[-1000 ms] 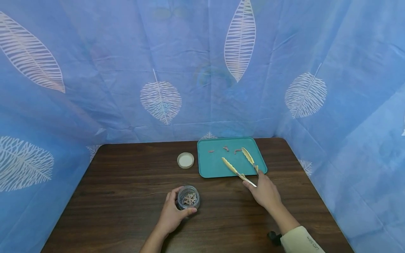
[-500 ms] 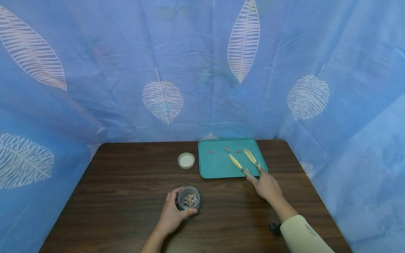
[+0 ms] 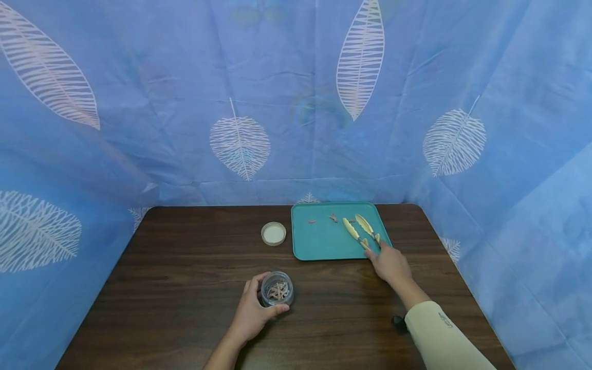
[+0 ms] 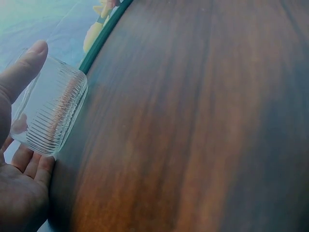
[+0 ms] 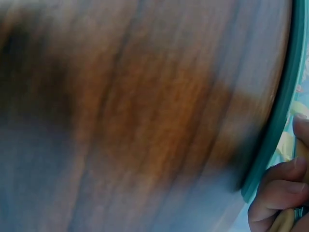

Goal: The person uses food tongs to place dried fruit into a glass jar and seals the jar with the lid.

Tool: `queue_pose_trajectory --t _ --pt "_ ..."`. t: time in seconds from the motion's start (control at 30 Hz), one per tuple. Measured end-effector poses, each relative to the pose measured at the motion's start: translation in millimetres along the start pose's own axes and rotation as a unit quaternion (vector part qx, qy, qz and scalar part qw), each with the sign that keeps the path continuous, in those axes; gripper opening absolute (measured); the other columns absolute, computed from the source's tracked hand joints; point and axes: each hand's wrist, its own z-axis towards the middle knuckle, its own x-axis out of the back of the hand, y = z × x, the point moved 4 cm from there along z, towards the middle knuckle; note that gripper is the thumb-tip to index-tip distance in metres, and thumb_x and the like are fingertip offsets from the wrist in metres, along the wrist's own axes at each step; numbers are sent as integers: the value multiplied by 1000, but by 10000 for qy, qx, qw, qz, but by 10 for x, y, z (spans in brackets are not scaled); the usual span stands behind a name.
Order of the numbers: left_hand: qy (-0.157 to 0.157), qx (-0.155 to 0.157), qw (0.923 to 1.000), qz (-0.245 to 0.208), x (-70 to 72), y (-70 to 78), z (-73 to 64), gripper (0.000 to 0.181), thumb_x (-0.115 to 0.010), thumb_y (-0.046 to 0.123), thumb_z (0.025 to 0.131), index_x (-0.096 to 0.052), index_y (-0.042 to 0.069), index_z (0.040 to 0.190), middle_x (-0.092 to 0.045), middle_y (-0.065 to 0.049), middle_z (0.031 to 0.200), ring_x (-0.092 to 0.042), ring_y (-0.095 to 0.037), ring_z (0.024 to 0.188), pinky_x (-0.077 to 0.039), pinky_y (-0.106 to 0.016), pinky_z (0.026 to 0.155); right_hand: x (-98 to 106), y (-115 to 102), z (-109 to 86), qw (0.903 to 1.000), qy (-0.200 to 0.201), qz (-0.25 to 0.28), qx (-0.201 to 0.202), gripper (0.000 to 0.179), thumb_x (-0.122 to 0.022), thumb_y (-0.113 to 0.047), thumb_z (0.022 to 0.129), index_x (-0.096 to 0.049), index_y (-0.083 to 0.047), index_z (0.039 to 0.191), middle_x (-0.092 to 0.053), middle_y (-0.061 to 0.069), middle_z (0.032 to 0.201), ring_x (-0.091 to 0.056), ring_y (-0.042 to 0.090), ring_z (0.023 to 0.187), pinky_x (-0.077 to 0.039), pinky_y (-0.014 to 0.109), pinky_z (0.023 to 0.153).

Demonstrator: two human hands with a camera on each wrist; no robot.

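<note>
The left hand [image 3: 252,314] curves moderately wide around the clear jar [image 4: 65,108], thumb on one side and fingers on the other; small pinkish-brown pieces [image 3: 278,292] lie inside. The jar is on the table [image 3: 176,298], nearer than the tray's near left corner. The right hand [image 3: 391,263] is closed around the handles of the tongs [image 3: 350,229], whose yellowish tips stand narrowly apart over the right half of the green tray [image 3: 316,244]. One pink strip [image 3: 352,221] shows between the tips; contact cannot be told. Two more strips [image 3: 333,218] lie toward the tray's far edge.
</note>
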Motion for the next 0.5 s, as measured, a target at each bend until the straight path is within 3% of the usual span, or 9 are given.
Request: queue_pose_trajectory --t 0.5 --pt "12 -41 10000 43 -3 -5 0 98 -101 36 75 -50 16 156 -55 -16 142 -61 -34 130 -50 -53 109 4 15 -32 9998 217 -26 -6 76 -56 -48 112 -39 5 163 -54 39 153 -62 60 127 -56 69 95"
